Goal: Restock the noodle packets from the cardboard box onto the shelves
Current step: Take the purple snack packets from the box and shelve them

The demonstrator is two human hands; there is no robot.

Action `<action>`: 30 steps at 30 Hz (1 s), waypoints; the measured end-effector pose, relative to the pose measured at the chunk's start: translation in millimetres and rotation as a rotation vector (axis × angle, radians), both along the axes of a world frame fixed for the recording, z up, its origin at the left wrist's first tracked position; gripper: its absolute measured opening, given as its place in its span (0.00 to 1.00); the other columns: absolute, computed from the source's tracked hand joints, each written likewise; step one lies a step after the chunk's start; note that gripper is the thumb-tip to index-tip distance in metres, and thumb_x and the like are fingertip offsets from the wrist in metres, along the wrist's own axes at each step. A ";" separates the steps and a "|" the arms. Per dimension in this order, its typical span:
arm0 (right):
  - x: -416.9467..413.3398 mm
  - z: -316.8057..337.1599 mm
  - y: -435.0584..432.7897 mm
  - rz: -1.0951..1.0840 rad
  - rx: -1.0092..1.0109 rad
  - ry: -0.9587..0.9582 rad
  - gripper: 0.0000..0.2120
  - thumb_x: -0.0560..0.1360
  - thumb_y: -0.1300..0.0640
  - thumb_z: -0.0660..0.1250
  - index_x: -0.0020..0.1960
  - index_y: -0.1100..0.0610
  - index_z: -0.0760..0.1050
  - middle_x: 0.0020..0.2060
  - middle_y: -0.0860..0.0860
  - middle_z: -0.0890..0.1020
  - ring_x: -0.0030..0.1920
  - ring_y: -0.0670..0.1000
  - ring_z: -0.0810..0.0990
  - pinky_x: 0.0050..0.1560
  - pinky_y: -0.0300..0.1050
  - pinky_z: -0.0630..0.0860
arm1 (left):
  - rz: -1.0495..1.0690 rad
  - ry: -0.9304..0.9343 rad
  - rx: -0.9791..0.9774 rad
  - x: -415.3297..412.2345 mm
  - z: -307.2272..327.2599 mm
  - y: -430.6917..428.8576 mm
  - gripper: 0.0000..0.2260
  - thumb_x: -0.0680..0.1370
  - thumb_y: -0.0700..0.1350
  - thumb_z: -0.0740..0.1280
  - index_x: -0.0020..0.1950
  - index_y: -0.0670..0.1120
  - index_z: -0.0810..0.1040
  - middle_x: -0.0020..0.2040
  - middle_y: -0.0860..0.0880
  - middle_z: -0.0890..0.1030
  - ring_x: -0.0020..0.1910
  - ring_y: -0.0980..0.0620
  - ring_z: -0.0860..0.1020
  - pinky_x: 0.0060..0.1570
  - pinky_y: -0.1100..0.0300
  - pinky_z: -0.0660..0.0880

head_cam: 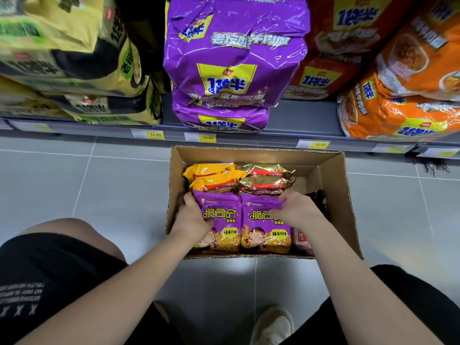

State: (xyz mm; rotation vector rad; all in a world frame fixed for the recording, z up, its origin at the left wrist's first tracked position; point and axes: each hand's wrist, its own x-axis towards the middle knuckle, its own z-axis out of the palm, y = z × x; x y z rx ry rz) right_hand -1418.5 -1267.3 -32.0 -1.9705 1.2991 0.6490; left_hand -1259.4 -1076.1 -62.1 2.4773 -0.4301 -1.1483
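An open cardboard box sits on the grey floor below the shelf. Inside lie two purple noodle packets side by side, the left purple packet and the right purple packet. Behind them are yellow packets and gold packets. My left hand grips the left edge of the left purple packet. My right hand pinches the upper right corner of the right purple packet. A red packet and a dark packet lie partly hidden at the box's right side.
The bottom shelf holds large multipacks: yellow-green at left, purple in the middle, red and orange at right. Price tags line its edge. My knees and a shoe frame the box.
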 end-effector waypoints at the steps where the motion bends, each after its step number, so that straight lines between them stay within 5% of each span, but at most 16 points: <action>1: -1.4 -2.9 -0.2 -0.010 0.002 0.012 0.22 0.76 0.51 0.72 0.65 0.57 0.72 0.52 0.54 0.79 0.49 0.52 0.81 0.46 0.46 0.79 | 0.004 0.017 -0.003 1.1 0.9 0.2 0.38 0.72 0.45 0.78 0.73 0.44 0.58 0.67 0.43 0.76 0.65 0.42 0.78 0.60 0.51 0.78; 7: -11.8 -23.8 -2.1 -0.055 -0.002 0.102 0.23 0.74 0.49 0.73 0.62 0.60 0.71 0.51 0.54 0.78 0.38 0.45 0.76 0.30 0.38 0.68 | 0.008 0.081 0.008 7.4 2.2 0.6 0.34 0.71 0.43 0.79 0.71 0.45 0.64 0.66 0.45 0.78 0.65 0.44 0.78 0.60 0.49 0.79; 15: -13.5 -40.0 7.5 -0.028 -0.017 0.184 0.26 0.75 0.44 0.72 0.65 0.58 0.73 0.49 0.51 0.75 0.57 0.53 0.80 0.59 0.46 0.79 | 0.020 0.147 0.007 16.7 5.3 2.8 0.25 0.75 0.42 0.75 0.68 0.46 0.70 0.66 0.46 0.79 0.65 0.45 0.77 0.64 0.48 0.77; 21: -4.0 -40.7 13.6 -0.108 0.043 0.221 0.30 0.76 0.42 0.71 0.67 0.62 0.71 0.60 0.55 0.80 0.62 0.53 0.79 0.57 0.43 0.75 | 0.003 0.185 0.002 14.4 0.3 1.0 0.26 0.78 0.41 0.72 0.73 0.47 0.65 0.69 0.46 0.76 0.68 0.45 0.75 0.66 0.49 0.75; 24: -5.2 -48.5 12.7 -0.211 0.086 0.181 0.28 0.72 0.45 0.77 0.64 0.60 0.74 0.56 0.54 0.83 0.58 0.53 0.81 0.56 0.43 0.77 | 0.007 0.205 0.006 14.6 -0.2 2.3 0.28 0.78 0.42 0.72 0.75 0.48 0.64 0.69 0.46 0.76 0.68 0.45 0.75 0.67 0.48 0.74; 30: -11.8 -64.6 9.1 -0.408 0.302 0.016 0.23 0.63 0.49 0.83 0.48 0.52 0.73 0.57 0.54 0.83 0.60 0.58 0.81 0.60 0.58 0.80 | 0.027 0.234 -0.024 14.1 2.8 1.3 0.25 0.79 0.41 0.71 0.73 0.47 0.66 0.69 0.45 0.76 0.69 0.44 0.74 0.66 0.49 0.74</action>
